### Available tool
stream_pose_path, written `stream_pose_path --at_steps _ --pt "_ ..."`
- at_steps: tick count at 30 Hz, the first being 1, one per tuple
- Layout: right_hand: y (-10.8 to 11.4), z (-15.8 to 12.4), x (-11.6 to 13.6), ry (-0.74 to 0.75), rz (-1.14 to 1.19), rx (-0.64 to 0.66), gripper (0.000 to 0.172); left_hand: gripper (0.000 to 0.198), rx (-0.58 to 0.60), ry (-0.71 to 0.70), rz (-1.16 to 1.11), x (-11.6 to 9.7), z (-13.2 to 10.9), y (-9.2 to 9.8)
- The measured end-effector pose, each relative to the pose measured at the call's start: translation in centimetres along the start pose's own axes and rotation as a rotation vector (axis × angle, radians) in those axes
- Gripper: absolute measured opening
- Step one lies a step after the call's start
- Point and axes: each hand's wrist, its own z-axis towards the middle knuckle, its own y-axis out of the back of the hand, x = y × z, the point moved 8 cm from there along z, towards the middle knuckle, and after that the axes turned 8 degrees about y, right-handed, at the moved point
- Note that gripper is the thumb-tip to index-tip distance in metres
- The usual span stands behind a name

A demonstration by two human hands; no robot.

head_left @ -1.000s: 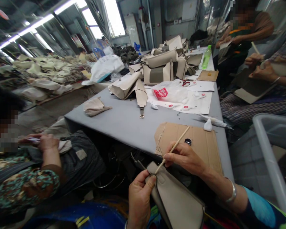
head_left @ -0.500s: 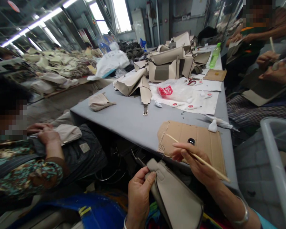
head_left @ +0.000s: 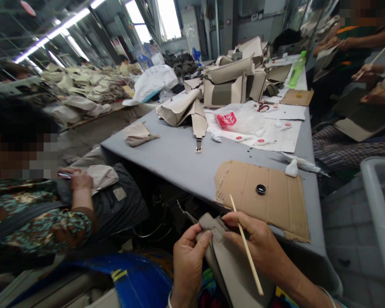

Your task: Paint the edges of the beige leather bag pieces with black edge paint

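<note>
Bag (head_left: 240, 273): beige leather piece, lying below the tabletop (head_left: 176, 158) edge on the person's lap, its small flap (head_left: 213, 226) uppermost.

Left hand (head_left: 188, 265): grip clamped on the bag's upper left edge, thumb lying along the flap.

Right hand (head_left: 259, 244): fingers pressing the flap from the right, grip closed on a thin wooden stick (head_left: 246, 246), which lies slanted across the hand with its far tip toward the cardboard (head_left: 276, 201).

Handling note, as a judgement: the flap seems to want firm, even pressure from both thumbs while the left hand keeps the bag from sliding; the stick is best kept clear of the leather face so no smear is left.

Beyond the grip: cardboard on the tabletop, bearing a small black cap (head_left: 261, 188). Further off, a white tube (head_left: 291, 169), a plastic bag (head_left: 240, 119), and stacked bag parts (head_left: 231, 81).

Left of the grip: another person's hand (head_left: 80, 179) on beige cloth.
</note>
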Motion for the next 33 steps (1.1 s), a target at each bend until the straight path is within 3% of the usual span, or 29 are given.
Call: stream_pose_path --at_steps 9,18,33 --pt "0.2 -0.5 0.8 0.134 -0.069 -0.032 0.032 0.037 -0.035 -0.032 0.035 0.5 0.1 0.7" --pt "-0.7 -1.2 2.6 0.394 -0.275 0.069 0.049 0.034 -0.036 -0.044 0.074 0.6 0.0 1.2" --pt "-1.6 -1.1 2.7 0.406 -0.265 0.103 0.046 0.031 -0.036 -0.027 -0.021 1.5 0.1 2.0"
